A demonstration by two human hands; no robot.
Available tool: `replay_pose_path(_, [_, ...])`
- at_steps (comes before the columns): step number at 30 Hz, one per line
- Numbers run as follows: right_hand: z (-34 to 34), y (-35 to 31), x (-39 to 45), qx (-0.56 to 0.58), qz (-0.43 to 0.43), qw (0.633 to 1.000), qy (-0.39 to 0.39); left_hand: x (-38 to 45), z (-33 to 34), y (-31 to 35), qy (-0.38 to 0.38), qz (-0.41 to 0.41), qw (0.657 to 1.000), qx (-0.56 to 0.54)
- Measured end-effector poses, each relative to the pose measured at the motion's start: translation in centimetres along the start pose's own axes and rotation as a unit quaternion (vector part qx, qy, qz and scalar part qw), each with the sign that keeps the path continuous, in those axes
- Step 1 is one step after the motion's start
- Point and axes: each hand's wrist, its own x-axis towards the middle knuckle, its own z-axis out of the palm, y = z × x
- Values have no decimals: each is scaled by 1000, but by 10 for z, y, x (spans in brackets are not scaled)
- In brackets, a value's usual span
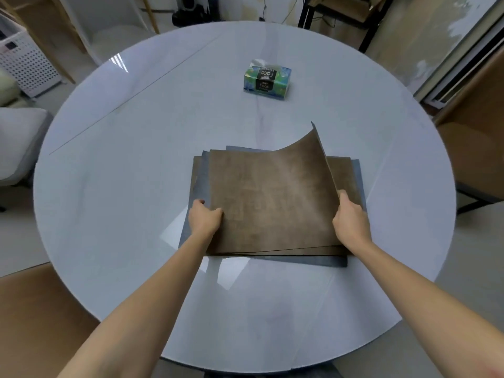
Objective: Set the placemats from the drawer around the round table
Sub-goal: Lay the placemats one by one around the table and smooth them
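A loose stack of brown and grey-blue placemats (351, 170) lies near the middle of the round white table (122, 186). The top brown placemat (272, 197) is lifted off the stack, its far right corner curling upward. My left hand (204, 218) grips its left edge near the front. My right hand (350, 222) grips its right edge. A grey-blue mat (300, 260) at the bottom sticks out toward me.
A green and blue tissue pack (267, 79) stands on the far side of the table. Chairs sit at the left (19, 143), right (474, 148) and near left (35, 317). A white perforated basket (27, 64) stands on the floor at the far left.
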Motion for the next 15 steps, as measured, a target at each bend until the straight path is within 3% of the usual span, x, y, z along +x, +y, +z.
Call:
replay_pose_path(3, [4, -8, -5, -11, 6, 1000, 8, -7, -5, 0, -26, 59, 996, 68])
replay_pose_path(6, [4, -13, -10, -2, 1, 1000, 19, -21, -2, -4, -74, 80, 992, 69])
replay_pose_path(11, [-8, -22, -11, 26, -49, 998, 28, -41, -1, -15, -19, -10, 999, 49])
replay_pose_path(15, [-13, -20, -15, 20, -100, 995, 11, -53, 1, -20, -45, -28, 999, 2])
